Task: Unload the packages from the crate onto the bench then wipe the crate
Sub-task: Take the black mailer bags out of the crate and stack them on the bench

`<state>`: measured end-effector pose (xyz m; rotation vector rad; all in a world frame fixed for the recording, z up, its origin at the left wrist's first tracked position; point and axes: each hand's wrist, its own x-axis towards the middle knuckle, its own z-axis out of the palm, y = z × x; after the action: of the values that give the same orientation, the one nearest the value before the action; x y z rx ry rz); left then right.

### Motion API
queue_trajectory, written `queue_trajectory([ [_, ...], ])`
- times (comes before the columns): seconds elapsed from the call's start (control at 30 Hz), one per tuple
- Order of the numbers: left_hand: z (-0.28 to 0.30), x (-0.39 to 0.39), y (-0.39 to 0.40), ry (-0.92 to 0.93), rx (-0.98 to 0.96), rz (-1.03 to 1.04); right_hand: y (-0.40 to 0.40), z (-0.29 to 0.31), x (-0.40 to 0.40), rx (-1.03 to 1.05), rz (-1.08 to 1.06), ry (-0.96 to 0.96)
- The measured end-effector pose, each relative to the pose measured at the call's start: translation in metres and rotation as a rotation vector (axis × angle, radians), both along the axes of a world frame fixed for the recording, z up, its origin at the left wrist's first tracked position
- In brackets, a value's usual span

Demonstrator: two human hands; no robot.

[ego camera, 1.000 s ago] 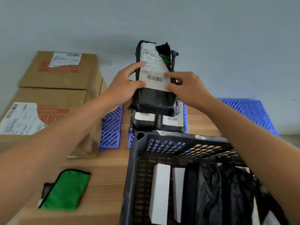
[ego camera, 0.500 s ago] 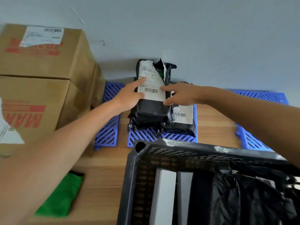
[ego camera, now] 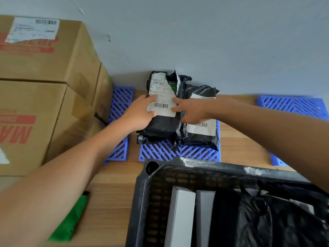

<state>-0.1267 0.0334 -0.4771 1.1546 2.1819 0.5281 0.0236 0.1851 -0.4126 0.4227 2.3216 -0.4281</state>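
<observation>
Fingers [ego camera: 151,99] of L hand [ego camera: 140,113] lie straight, flat on label of top black package [ego camera: 160,122]; R hand [ego camera: 192,111] fingers part extended, touching same pkg's right edge. Neither wraps it; looks like pressing/steadying. Pkg sits on blue grid mat [ego camera: 160,154] on table [ego camera: 114,193], against wall, stacked w/ second black package [ego camera: 201,132] beside/under it. Crate [ego camera: 178,168] near edge, far from empty: two white boxes [ego camera: 179,216] upright plus black bags [ego camera: 258,214] inside. Green cloth [ego camera: 71,221] on table, untouched. Judgement: unloading early-to-mid; most pkgs left, wipe not begun.
</observation>
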Motion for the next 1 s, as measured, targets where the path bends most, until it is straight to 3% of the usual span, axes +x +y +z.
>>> queue_trajectory([
  [0.4, -0.006, 0.013, -0.001, 0.028, -0.105, -0.009, -0.001, -0.005, -0.006, 0.048, 0.042, -0.143],
  [0.6, 0.007, 0.012, -0.010, 0.069, -0.201, -0.057, -0.007, 0.002, 0.002, 0.115, 0.101, -0.092],
  [0.8, 0.054, 0.021, -0.039, 0.027, -0.014, 0.058, -0.014, 0.033, 0.010, 0.085, 0.015, 0.128],
  [1.0, 0.141, 0.045, -0.078, -0.045, 0.311, 0.213, -0.055, 0.119, 0.037, -0.041, -0.232, 0.430],
])
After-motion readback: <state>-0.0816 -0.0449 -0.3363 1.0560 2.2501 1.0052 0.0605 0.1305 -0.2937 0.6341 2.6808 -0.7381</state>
